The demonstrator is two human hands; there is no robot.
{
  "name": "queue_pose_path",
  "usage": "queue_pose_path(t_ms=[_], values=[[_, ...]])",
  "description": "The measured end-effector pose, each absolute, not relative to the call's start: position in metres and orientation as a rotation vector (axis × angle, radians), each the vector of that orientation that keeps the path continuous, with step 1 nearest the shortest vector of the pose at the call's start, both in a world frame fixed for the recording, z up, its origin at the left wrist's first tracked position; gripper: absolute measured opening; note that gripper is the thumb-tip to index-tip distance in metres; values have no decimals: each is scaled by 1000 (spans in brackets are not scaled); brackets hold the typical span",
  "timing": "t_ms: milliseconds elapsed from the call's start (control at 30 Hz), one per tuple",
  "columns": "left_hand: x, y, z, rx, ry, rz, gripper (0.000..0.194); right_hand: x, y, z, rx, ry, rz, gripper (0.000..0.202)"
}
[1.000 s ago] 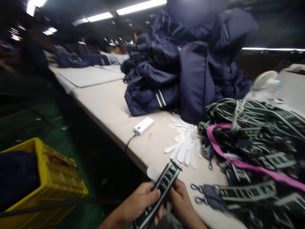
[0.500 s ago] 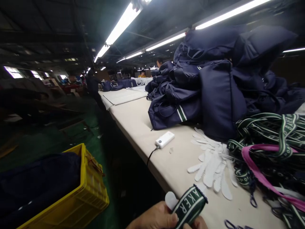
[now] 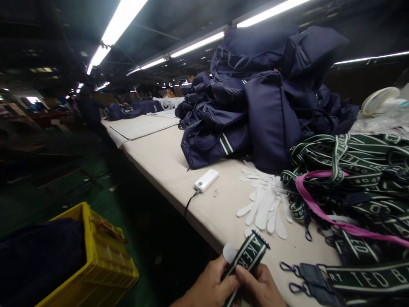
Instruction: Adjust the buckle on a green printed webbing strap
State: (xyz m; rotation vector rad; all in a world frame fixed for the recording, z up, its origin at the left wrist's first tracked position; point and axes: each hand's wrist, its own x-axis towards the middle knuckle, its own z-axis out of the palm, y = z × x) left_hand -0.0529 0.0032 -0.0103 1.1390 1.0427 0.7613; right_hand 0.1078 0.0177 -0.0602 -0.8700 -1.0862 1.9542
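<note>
Pinching a dark green woven strap (image 3: 248,256) between them, the left hand (image 3: 209,288) and right hand (image 3: 260,288) close their fingers on it at the near edge of the table (image 3: 166,157). The strap is banded with white stripes, carries white letters, and its far end is folded over. White gloves (image 3: 266,204) lie just beyond it, a tangled strap pile (image 3: 354,170) to the right.

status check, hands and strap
Left hand and right hand both grip strap. Strap end upright over table edge. Gloves lie beyond, apart.
</note>
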Motion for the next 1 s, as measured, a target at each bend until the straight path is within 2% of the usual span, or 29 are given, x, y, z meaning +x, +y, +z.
queue_pose_path(t_ms=[133, 267, 367, 533, 767, 933, 1000], values=[[-48, 0, -7, 962, 930, 743, 58, 110, 22, -39, -778, -1001, 2014, 49], [-44, 4, -5, 901, 985, 851, 47, 119, 36, -21, -713, -1030, 2057, 41], [-42, 7, -7, 879, 1005, 876, 41, 123, 43, -18, -695, -1040, 2078, 37], [-44, 8, -4, 954, 1041, 839, 42, 124, 45, -23, -669, -1115, 2060, 39], [-56, 15, 3, 1424, 1220, 867, 47, 115, 42, -21, -889, -1180, 1872, 49], [-63, 19, -10, 1219, 1252, 906, 59, 108, 28, -41, -1089, -1199, 1619, 62], [-64, 23, -17, 1185, 1250, 869, 63, 106, 26, -52, -1166, -1180, 1478, 54]])
